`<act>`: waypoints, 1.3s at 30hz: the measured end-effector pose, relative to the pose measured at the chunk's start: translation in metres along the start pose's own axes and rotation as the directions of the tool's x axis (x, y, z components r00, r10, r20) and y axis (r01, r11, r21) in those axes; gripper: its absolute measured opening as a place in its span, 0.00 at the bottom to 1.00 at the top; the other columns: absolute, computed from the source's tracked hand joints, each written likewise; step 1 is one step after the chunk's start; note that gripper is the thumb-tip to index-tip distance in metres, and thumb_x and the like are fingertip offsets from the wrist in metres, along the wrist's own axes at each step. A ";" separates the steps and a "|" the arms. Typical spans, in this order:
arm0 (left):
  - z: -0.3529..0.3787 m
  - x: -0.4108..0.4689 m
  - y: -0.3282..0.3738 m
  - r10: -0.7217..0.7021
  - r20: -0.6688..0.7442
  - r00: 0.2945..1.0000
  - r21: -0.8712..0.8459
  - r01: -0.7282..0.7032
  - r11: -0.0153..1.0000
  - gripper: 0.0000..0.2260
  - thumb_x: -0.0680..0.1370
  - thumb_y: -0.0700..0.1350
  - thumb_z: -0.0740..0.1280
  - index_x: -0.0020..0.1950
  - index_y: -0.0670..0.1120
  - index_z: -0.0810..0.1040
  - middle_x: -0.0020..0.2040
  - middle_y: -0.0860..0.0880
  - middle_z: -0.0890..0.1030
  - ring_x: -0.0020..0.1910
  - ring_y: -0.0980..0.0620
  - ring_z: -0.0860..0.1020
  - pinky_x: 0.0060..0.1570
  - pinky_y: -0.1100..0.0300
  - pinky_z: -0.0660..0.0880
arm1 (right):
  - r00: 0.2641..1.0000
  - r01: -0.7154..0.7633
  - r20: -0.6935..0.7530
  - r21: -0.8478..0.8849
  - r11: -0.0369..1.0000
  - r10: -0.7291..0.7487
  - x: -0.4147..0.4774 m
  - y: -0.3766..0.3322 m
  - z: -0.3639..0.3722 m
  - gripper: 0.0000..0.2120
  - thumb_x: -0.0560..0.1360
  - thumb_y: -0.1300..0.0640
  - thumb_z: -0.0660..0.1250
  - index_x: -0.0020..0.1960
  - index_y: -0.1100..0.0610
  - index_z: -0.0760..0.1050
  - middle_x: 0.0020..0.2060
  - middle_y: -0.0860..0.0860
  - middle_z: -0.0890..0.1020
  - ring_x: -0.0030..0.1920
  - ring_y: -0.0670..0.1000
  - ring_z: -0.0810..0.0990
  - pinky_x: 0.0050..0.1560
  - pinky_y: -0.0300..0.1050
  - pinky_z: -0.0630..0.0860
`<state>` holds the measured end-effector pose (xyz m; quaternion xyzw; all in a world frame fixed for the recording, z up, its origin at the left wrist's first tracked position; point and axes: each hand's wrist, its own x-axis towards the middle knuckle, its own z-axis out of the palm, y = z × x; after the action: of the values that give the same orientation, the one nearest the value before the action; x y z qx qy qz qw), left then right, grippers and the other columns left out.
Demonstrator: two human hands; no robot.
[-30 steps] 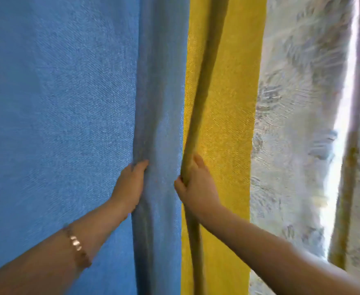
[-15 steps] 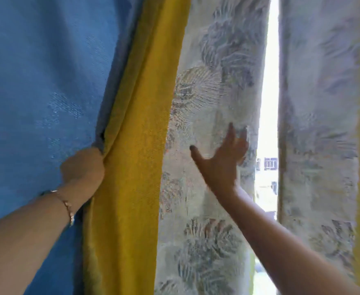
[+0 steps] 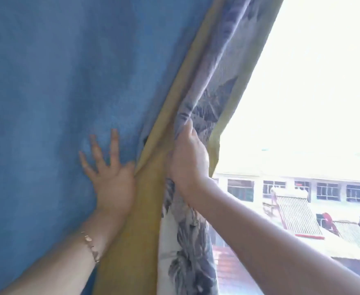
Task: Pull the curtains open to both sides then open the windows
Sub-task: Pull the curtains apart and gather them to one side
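Observation:
A blue curtain (image 3: 57, 103) fills the left half of the head view, with a yellow band (image 3: 130, 235) along its right edge. Behind it hangs a white curtain with a grey leaf print (image 3: 187, 248), bunched toward the left. My left hand (image 3: 109, 177) lies flat on the blue cloth with its fingers spread, a bracelet on the wrist. My right hand (image 3: 188, 160) is closed around a fold of the leaf-print curtain. To the right the window (image 3: 302, 103) is uncovered and very bright; its frame and handle are not visible.
Through the glass I see a long pale building (image 3: 292, 188) with a row of windows, and lower roofs with a solar water heater (image 3: 296, 211). The right side holds no curtain cloth in view.
My left hand let go of the blue and yellow edge and now presses flat. My right hand, open before, has gripped the leaf-print curtain and drawn it left, baring the window.

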<state>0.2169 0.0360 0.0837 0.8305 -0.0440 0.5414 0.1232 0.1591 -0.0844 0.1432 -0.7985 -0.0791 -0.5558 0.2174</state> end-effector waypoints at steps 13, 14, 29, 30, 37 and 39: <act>-0.006 0.053 -0.249 0.021 -0.053 0.998 0.083 -0.017 0.996 0.20 0.75 0.41 0.65 0.67 0.40 0.73 0.74 0.39 0.65 0.72 0.41 0.62 0.69 0.52 0.57 | 0.896 0.321 0.240 0.229 0.919 -0.372 0.028 -0.195 0.202 0.15 0.76 0.62 0.60 0.61 0.61 0.61 0.56 0.61 0.77 0.52 0.63 0.78 0.41 0.47 0.65; -0.004 0.060 -0.273 0.037 -0.045 0.998 0.103 -0.032 0.994 0.22 0.76 0.41 0.63 0.70 0.41 0.69 0.75 0.41 0.63 0.73 0.43 0.60 0.70 0.54 0.53 | 0.892 0.327 0.241 0.240 0.914 -0.383 0.030 -0.212 0.220 0.15 0.75 0.63 0.60 0.60 0.62 0.62 0.55 0.61 0.77 0.51 0.64 0.78 0.41 0.47 0.65; 0.014 0.156 -0.589 -0.090 0.350 0.932 0.059 0.074 0.995 0.12 0.78 0.41 0.61 0.58 0.39 0.78 0.74 0.43 0.61 0.64 0.44 0.71 0.56 0.62 0.66 | 0.794 0.339 0.414 0.306 0.890 -0.445 0.066 -0.426 0.474 0.27 0.73 0.69 0.58 0.69 0.53 0.60 0.65 0.60 0.62 0.64 0.62 0.62 0.59 0.55 0.69; 0.018 0.152 -0.593 -0.083 0.345 0.935 0.041 0.073 0.996 0.14 0.78 0.41 0.61 0.61 0.38 0.76 0.75 0.44 0.59 0.64 0.45 0.70 0.56 0.64 0.65 | 0.784 0.338 0.430 0.308 0.889 -0.447 0.063 -0.433 0.484 0.26 0.75 0.67 0.58 0.70 0.53 0.59 0.65 0.60 0.61 0.65 0.62 0.62 0.60 0.55 0.69; 0.030 0.104 -0.589 -0.148 0.270 0.951 0.019 0.149 0.989 0.19 0.78 0.36 0.59 0.68 0.44 0.73 0.78 0.47 0.56 0.72 0.49 0.63 0.66 0.65 0.61 | 0.741 0.340 0.477 0.342 0.876 -0.473 0.031 -0.425 0.496 0.30 0.72 0.68 0.60 0.70 0.54 0.56 0.68 0.61 0.58 0.66 0.62 0.59 0.61 0.55 0.67; 0.027 0.094 -0.575 -0.225 0.269 0.936 0.065 0.216 0.974 0.17 0.79 0.36 0.57 0.66 0.42 0.74 0.74 0.42 0.65 0.71 0.45 0.66 0.68 0.59 0.62 | 0.729 0.328 0.467 0.403 0.854 -0.500 0.024 -0.415 0.482 0.30 0.70 0.70 0.60 0.69 0.55 0.58 0.66 0.60 0.59 0.65 0.62 0.60 0.61 0.55 0.66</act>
<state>0.3984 0.5898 0.0684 0.8992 0.0420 0.4045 0.1614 0.4269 0.4929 0.1338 -0.8446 -0.3983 -0.3154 0.1692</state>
